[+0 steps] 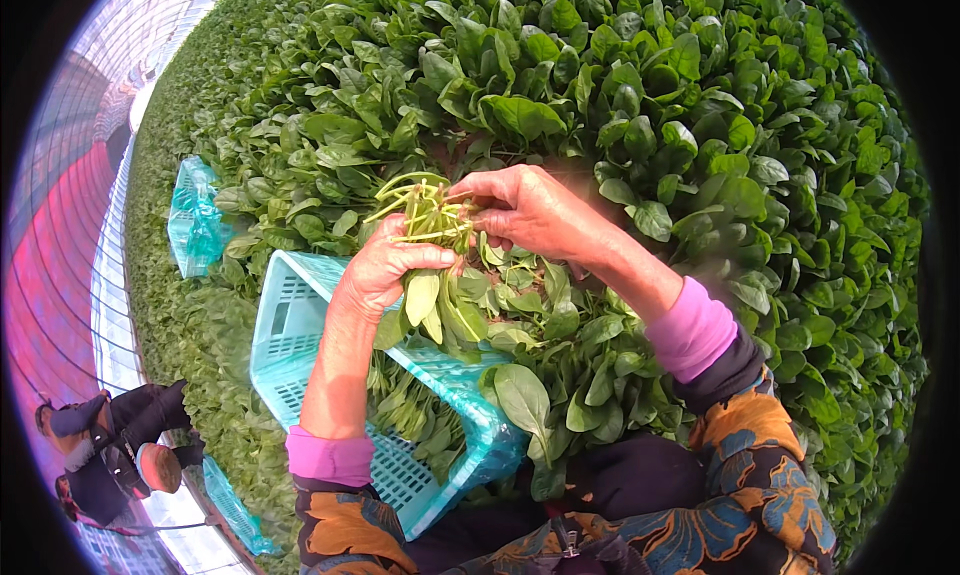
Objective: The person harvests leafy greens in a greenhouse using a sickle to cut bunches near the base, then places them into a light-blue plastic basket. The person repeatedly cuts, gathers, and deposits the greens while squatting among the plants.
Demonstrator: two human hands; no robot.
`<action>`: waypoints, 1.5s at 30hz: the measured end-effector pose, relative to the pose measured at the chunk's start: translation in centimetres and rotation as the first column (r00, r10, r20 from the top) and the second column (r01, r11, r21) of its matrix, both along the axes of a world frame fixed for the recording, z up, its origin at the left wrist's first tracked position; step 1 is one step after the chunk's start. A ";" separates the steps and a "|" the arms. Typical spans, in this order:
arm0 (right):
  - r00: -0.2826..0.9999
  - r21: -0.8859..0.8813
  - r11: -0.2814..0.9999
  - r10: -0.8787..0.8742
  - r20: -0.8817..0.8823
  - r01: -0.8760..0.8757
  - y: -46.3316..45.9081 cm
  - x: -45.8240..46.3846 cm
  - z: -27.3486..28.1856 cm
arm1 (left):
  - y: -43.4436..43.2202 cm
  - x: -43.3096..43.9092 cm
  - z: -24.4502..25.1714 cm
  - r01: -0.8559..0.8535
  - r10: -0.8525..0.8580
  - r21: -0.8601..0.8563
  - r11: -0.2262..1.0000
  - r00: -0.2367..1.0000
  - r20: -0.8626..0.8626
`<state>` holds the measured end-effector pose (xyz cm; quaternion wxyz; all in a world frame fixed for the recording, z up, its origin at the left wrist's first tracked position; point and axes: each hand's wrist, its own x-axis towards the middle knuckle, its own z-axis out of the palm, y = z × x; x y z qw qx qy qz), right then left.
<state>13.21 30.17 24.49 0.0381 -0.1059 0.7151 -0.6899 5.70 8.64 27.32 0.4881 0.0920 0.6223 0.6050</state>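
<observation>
A bunch of spinach [442, 305] is gripped in my left hand [382, 264], its pale cut stems pointing up and its leaves hanging below. My right hand [525, 211] is at the stem ends, with thumb and fingers pinched together there; what lies between those fingertips is too small to tell. Under my left forearm stands a turquoise plastic crate [289, 357], tilted in the view, with spinach inside it. Loose spinach leaves [521, 399] lie against the crate's near right side and in front of my lap.
Dense standing spinach plants [660, 80] spread ahead and to the right. A second turquoise crate [196, 219] stands among plants at the left, and a third crate [232, 507] lies lower left. Another person [120, 455] is at the left edge, near the greenhouse wall [67, 222].
</observation>
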 end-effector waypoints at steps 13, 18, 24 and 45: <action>0.748 0.275 0.832 -0.227 -0.624 0.481 -0.9 1.2 1.6 | 2.0 2.0 2.2 -0.053 -0.147 -0.361 0.931 0.851 -0.504; 0.696 0.062 0.795 -0.488 -0.526 0.604 -1.5 0.4 1.3 | 1.7 2.3 2.5 -0.055 -0.141 -0.393 0.918 0.881 -0.451; 0.621 0.221 0.744 -0.314 -0.718 0.631 -0.3 1.2 2.4 | 1.3 2.8 3.3 -0.061 -0.058 -0.329 0.942 0.938 -0.341; 0.886 0.461 0.888 -0.216 0.410 0.004 0.4 3.0 -16.6 | -26.7 9.8 0.2 -0.610 -0.421 -0.748 0.262 0.625 -0.657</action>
